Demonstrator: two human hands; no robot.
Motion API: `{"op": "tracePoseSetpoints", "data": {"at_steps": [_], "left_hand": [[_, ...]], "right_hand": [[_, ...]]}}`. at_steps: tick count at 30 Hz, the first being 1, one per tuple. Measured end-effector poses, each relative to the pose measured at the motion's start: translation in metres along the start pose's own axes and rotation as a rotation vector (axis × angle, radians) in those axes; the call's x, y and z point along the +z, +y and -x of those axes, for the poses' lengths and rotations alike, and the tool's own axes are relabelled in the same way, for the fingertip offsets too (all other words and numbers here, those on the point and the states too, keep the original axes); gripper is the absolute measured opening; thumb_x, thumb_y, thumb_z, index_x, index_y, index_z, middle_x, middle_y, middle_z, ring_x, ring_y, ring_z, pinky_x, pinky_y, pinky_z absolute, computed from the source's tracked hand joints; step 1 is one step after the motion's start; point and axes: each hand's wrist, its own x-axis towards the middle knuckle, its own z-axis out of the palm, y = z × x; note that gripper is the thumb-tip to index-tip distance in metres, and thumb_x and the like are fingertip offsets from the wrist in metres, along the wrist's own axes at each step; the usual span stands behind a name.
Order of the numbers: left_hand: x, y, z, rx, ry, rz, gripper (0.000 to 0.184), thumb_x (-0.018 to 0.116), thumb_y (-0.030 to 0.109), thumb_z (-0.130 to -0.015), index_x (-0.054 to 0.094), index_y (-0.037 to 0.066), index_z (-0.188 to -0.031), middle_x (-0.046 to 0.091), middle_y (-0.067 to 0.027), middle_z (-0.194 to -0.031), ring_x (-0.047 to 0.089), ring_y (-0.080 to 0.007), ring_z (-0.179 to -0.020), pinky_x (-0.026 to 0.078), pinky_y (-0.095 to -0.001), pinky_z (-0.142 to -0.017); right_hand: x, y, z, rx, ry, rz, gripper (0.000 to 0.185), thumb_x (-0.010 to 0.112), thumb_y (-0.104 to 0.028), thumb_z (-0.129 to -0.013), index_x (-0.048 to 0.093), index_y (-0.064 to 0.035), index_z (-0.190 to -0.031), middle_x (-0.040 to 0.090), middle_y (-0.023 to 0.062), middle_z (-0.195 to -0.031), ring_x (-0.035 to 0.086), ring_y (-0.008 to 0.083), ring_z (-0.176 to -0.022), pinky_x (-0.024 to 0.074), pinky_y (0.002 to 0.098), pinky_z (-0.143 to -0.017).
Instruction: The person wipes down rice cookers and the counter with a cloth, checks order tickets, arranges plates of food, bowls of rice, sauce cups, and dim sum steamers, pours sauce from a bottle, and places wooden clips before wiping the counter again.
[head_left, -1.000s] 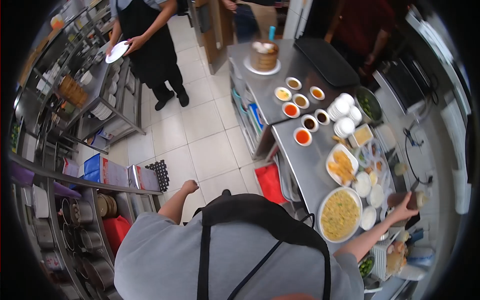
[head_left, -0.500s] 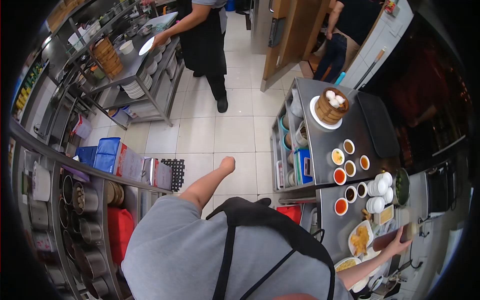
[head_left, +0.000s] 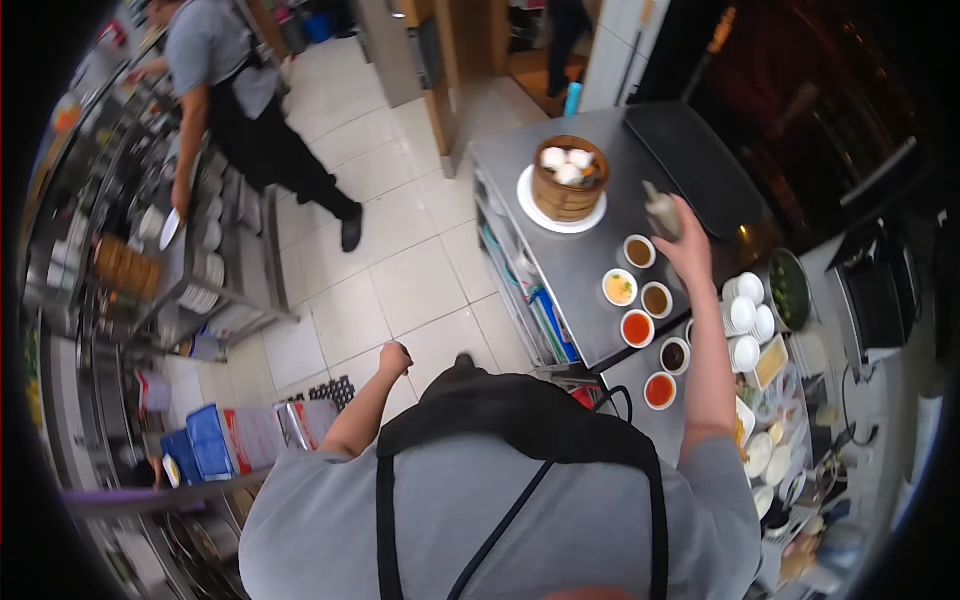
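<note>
My right hand (head_left: 688, 247) is wrapped round a squeeze bottle (head_left: 661, 212), its pale narrow nozzle pointing up and left over the metal counter (head_left: 560, 245). Just left of and below that hand stand small white cups of sauce: a brown one (head_left: 639, 252), a yellow one with green bits (head_left: 620, 288), an orange-red one (head_left: 638, 328) and several others. My forearm partly covers the cups at the right. Farther back, a bamboo steamer (head_left: 568, 190) with white buns rests on a white plate (head_left: 530, 206). My left hand (head_left: 396, 358) hangs over the floor, fingers curled, nothing visible in it.
At the left, a co-worker (head_left: 225, 85) in a black apron holds a white plate (head_left: 171, 230) beside a metal shelf. Stacked white cups (head_left: 741, 314) and a green-filled bowl (head_left: 790, 290) stand on the right. Boxes (head_left: 265, 437) are low on the left. A dark tray (head_left: 690, 165) lies behind.
My right hand has moved from the counter's near right side to beside the sauce cups, holding a bottle in both frames. The view has turned right. The co-worker is bent toward the shelf.
</note>
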Motion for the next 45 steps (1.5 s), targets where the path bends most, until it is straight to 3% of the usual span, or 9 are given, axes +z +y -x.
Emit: {"op": "tracePoseSetpoints", "data": {"at_steps": [4, 8, 9, 15, 20, 27, 32, 38, 45], "left_hand": [[-0.03, 0.041, -0.078, 0.553, 0.259, -0.045, 0.023, 0.069, 0.012, -0.057, 0.066, 0.01, -0.079, 0.062, -0.0138, -0.071, 0.06, -0.028, -0.066, 0.049, -0.0356, -0.065], [-0.108, 0.183, -0.093, 0.626, 0.283, 0.15, 0.022, 0.068, 0.017, -0.066, 0.064, 0.006, -0.085, 0.063, -0.0127, -0.075, 0.061, -0.0193, -0.068, 0.047, -0.0292, -0.063], [-0.11, 0.201, -0.13, 0.852, 0.357, 0.276, 0.024, 0.067, 0.023, -0.066, 0.064, 0.008, -0.084, 0.062, -0.0135, -0.07, 0.061, -0.0236, -0.064, 0.047, -0.0318, -0.06], [-0.189, 0.371, -0.111, 1.062, 0.349, 0.223, 0.029, 0.057, 0.029, -0.075, 0.063, 0.004, -0.089, 0.061, -0.0182, -0.08, 0.06, -0.0315, -0.075, 0.046, -0.0359, -0.07], [-0.201, 0.45, -0.138, 1.116, 0.202, -0.025, 0.029, 0.056, 0.028, -0.074, 0.063, 0.005, -0.089, 0.061, -0.0178, -0.082, 0.06, -0.0319, -0.077, 0.047, -0.0378, -0.068], [-0.195, 0.497, -0.154, 1.041, 0.021, -0.455, 0.03, 0.054, 0.017, -0.07, 0.063, 0.007, -0.096, 0.063, -0.0157, -0.078, 0.062, -0.0263, -0.067, 0.051, -0.0337, -0.058], [-0.266, 0.52, -0.119, 1.099, 0.043, -0.163, 0.025, 0.054, 0.007, -0.063, 0.064, 0.005, -0.085, 0.061, -0.0093, -0.069, 0.061, -0.0188, -0.062, 0.051, -0.0305, -0.055], [-0.317, 0.528, -0.123, 1.049, 0.058, -0.043, 0.031, 0.055, 0.003, -0.062, 0.061, -0.001, -0.092, 0.061, -0.01, -0.07, 0.061, -0.018, -0.06, 0.051, -0.0289, -0.05], [-0.292, 0.505, -0.158, 1.073, -0.064, 0.011, 0.024, 0.057, 0.005, -0.06, 0.06, -0.003, -0.083, 0.06, -0.0165, -0.068, 0.06, -0.0254, -0.052, 0.049, -0.0331, -0.045]], "right_hand": [[0.024, -0.008, -0.041, -0.018, -0.125, 0.276, 0.067, 0.066, -0.006, -0.059, 0.041, -0.0191, -0.12, 0.052, 0.0109, -0.101, 0.051, 0.029, -0.096, 0.0411, 0.0376, -0.081], [0.043, -0.019, -0.06, -0.206, -0.153, 0.543, 0.061, 0.062, -0.001, -0.06, 0.045, -0.0205, -0.116, 0.054, 0.0086, -0.092, 0.052, 0.0273, -0.09, 0.0409, 0.0373, -0.075], [0.048, -0.022, -0.065, -0.186, -0.155, 0.555, 0.061, 0.062, -0.001, -0.06, 0.045, -0.0205, -0.116, 0.054, 0.0086, -0.092, 0.052, 0.0273, -0.09, 0.0409, 0.0373, -0.075], [0.067, -0.037, -0.099, -0.227, -0.133, 0.745, 0.053, 0.058, -0.001, -0.064, 0.051, -0.0202, -0.112, 0.055, 0.0081, -0.088, 0.053, 0.0253, -0.085, 0.04, 0.0348, -0.072], [0.063, -0.027, -0.101, -0.025, -0.139, 0.795, 0.056, 0.061, -0.003, -0.062, 0.049, -0.0219, -0.114, 0.056, 0.0082, -0.092, 0.054, 0.0259, -0.089, 0.0417, 0.0363, -0.075], [0.051, -0.016, -0.065, 0.392, -0.016, -0.195, 0.072, 0.072, -0.014, -0.053, 0.044, -0.0131, -0.12, 0.055, 0.0142, -0.108, 0.053, 0.0284, -0.099, 0.0399, 0.0326, -0.086], [0.049, -0.026, -0.054, 0.437, 0.002, -0.084, 0.068, 0.07, -0.012, -0.055, 0.045, -0.0142, -0.118, 0.056, 0.0138, -0.103, 0.054, 0.0284, -0.096, 0.0418, 0.0341, -0.083], [0.09, -0.033, -0.051, 0.19, -0.233, 0.612, 0.057, 0.059, -0.003, -0.061, 0.049, -0.0213, -0.115, 0.055, 0.0095, -0.095, 0.054, 0.0277, -0.087, 0.0422, 0.0376, -0.075], [0.114, -0.031, -0.067, 0.285, -0.226, 0.599, 0.055, 0.06, -0.006, -0.064, 0.048, -0.0221, -0.116, 0.056, 0.0099, -0.097, 0.054, 0.0285, -0.089, 0.0424, 0.0385, -0.076]]}}
